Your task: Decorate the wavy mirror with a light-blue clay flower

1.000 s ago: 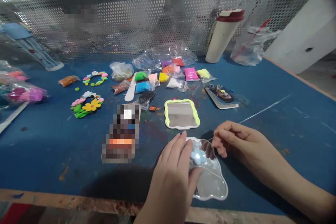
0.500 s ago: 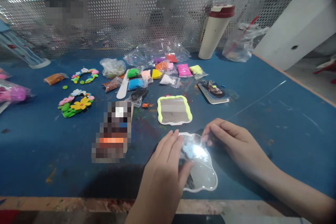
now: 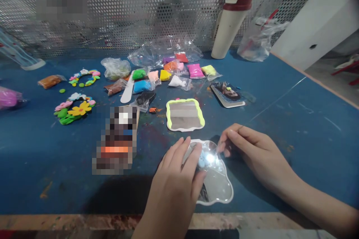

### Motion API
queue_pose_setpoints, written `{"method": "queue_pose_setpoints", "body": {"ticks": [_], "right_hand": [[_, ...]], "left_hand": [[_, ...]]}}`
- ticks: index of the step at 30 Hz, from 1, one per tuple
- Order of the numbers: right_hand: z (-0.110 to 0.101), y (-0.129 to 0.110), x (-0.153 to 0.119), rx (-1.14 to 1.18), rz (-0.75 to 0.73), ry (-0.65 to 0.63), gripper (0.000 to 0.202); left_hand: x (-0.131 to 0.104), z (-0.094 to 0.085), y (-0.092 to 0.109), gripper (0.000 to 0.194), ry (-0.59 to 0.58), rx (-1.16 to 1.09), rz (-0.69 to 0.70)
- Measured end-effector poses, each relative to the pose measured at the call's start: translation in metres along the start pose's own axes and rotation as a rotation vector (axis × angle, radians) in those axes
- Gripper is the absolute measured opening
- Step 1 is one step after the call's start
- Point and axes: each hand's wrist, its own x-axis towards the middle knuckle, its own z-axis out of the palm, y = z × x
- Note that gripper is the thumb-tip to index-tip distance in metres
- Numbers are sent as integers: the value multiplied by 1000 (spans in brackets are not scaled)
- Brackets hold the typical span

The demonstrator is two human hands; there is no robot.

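A wavy-edged mirror with a white rim (image 3: 217, 188) lies on the blue table, near its front edge. My left hand (image 3: 178, 173) rests over the mirror's left part with its fingers spread. Its index finger and thumb are close to a light blue clay flower (image 3: 202, 161), which they partly cover. Beside the right upper rim, my right hand (image 3: 246, 147) is curled, thumb against fingers; whatever it pinches is too small to make out. Bright glare falls on the mirror between both hands. Just beyond stands out a smaller mirror (image 3: 183, 114) edged with yellow clay.
Bags of coloured clay (image 3: 143, 86) lie further back near a white spatula (image 3: 127, 91). Two clay flower rings (image 3: 80, 109) are at left, and a pixelated object (image 3: 116, 142) lies closer. A card-like box (image 3: 228, 95), tumbler (image 3: 231, 28) and plastic bag (image 3: 255, 44) are at right.
My left index finger has shifted right, now covering part of the blue flower. My right hand stays by the rim, nearly unmoved. The whole view has shifted slightly.
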Motion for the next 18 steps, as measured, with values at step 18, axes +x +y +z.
{"method": "queue_pose_setpoints", "body": {"ticks": [18], "right_hand": [[1,-2,-2,-34,23,19,25]], "left_hand": [[0,2,0,40,12,10,16]]}}
